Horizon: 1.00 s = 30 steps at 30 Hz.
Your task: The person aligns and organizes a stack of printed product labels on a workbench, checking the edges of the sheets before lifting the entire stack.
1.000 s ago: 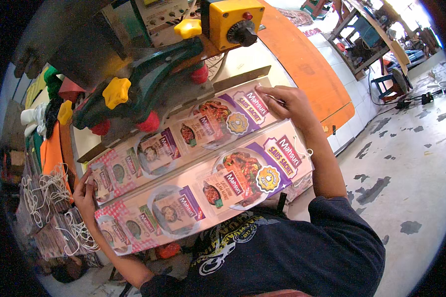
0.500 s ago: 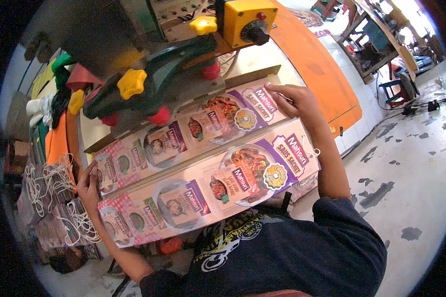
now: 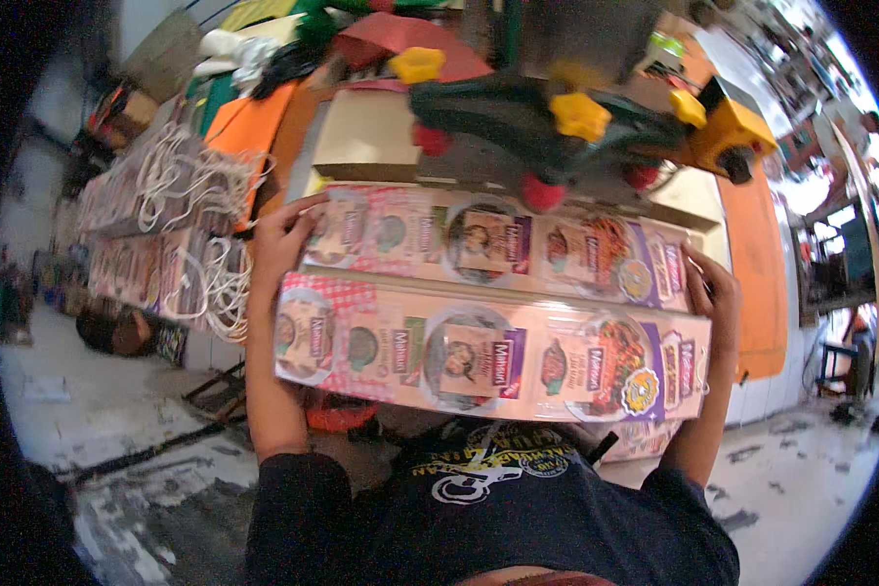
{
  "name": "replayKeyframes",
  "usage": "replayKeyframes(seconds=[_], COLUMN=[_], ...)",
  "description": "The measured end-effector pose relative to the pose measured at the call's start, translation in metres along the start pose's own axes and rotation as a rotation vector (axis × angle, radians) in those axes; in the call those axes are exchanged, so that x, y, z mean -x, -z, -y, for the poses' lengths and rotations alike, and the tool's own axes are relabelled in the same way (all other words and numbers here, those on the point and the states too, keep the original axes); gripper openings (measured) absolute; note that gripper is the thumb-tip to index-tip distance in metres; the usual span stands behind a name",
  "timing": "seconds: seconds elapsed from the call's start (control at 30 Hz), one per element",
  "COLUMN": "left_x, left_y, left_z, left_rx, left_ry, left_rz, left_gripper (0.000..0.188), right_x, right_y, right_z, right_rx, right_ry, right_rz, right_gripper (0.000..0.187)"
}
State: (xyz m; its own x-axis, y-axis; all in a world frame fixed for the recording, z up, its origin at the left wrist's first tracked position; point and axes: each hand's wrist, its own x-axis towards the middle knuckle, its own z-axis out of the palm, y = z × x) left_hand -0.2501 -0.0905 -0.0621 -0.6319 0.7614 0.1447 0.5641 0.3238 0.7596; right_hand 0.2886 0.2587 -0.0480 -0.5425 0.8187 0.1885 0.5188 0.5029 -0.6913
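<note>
Two long pink printed panels with a glossy surface, showing food pictures, lie side by side in front of me. Under the front of a dark green machine (image 3: 498, 112) with yellow star knobs and red feet lies the far panel (image 3: 430, 230). My left hand (image 3: 285, 234) is closed at its left end, fingers on the upper corner. At the opposite end my right hand (image 3: 710, 288) grips the edge with bent fingers. Nearer to me, the second panel (image 3: 547, 391) spans the space between my forearms. Whether the two panels are joined cannot be made out.
Stacks of similar printed pieces with white cords (image 3: 190, 195) stand at the left. A yellow control box (image 3: 737, 132) with a black knob sits right of the machine, by an orange tabletop (image 3: 760, 313). A metal ledge (image 3: 557, 186) runs behind the far panel.
My view has turned left, so the machine and panels appear further right and more level. Both hands remain at the ends of the far panel.
</note>
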Motion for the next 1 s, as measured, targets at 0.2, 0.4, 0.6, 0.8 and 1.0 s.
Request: replayKeyframes(seconds=[0.2, 0.4, 0.6, 0.8, 1.0], left_x=[0.002, 0.002, 0.0, 0.0, 0.002], left_y=[-0.001, -0.004, 0.001, -0.003, -0.004], left_z=[-0.011, -0.003, -0.016, -0.009, -0.013], left_rx=[-0.07, -0.021, -0.177, -0.154, -0.176], left_ry=[-0.098, -0.051, -0.173, -0.113, -0.073], left_rz=[-0.033, -0.015, -0.027, -0.014, -0.006], left_gripper=[0.027, 0.027, 0.028, 0.029, 0.03], right_x=[-0.001, -0.008, -0.004, -0.003, 0.001], right_y=[-0.01, -0.002, -0.003, -0.001, -0.006], right_z=[-0.029, -0.029, -0.018, -0.014, -0.011], right_rx=[-0.047, 0.025, 0.06, 0.042, -0.01], right_ry=[0.085, 0.052, -0.009, -0.012, 0.035], right_rz=[-0.037, 0.061, 0.029, 0.03, -0.01], right_gripper=[0.029, 0.03, 0.03, 0.03, 0.029])
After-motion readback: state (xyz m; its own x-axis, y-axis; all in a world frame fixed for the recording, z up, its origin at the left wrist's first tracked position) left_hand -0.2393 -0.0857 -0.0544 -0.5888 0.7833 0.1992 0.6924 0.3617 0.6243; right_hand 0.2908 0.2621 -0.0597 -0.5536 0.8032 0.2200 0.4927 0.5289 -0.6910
